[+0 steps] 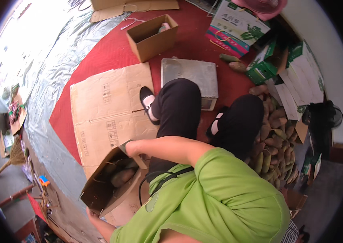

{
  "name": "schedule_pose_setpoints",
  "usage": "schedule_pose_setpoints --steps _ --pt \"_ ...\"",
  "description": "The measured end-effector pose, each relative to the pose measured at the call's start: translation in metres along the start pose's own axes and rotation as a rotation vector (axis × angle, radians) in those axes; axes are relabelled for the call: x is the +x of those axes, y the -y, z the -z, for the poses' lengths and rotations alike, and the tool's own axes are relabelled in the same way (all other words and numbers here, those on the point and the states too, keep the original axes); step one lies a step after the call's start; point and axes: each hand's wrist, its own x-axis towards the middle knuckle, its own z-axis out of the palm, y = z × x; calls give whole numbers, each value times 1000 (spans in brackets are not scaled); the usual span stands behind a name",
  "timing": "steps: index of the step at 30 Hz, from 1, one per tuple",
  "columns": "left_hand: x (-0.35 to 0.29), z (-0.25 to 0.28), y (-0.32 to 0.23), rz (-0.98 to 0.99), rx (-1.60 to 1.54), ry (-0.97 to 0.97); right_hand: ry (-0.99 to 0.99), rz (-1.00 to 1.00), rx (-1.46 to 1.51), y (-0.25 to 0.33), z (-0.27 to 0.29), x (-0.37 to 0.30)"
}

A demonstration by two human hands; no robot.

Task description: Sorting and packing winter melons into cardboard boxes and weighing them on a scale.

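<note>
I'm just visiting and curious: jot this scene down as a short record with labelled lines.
Left hand: at the near corner of a tilted, open cardboard box
Right hand: at that box's far edge
Inside box: elongated produce
To the right: produce pile
Underfoot: red covering, flattened cardboard
Ahead: grey box, open carton

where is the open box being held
In the head view, the held box is lower left, between the right hand and left hand, by the flattened cardboard.

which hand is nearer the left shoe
Right: right hand at the tilted box, below the left shoe in the picture; left hand farther off, at the box's lower end.
</note>
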Motion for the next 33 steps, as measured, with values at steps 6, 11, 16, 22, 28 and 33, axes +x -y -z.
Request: schedule_pose_setpoints --steps 6,11,16,22,28,33 --pt "2 -15 -89 -103 422 -266 -174 -116 314 -8 23 -24" --pt "-23 38 -191 -984 1029 -501 -306 -56 601 37 74 -64" --pt "-112 -245 -207 -1270 1116 -426 -647 91 970 -9 89 -132" --pt "-160 -478 -132 -1299 1368 224 -958 319 1103 -18 111 -244" --pt "-43 -557 -25 -1185 2098 764 -1405 363 1109 -51 96 -388" --pt "-31 -555 -39 -1201 1903 840 -1883 125 1068 -102 25 -488"
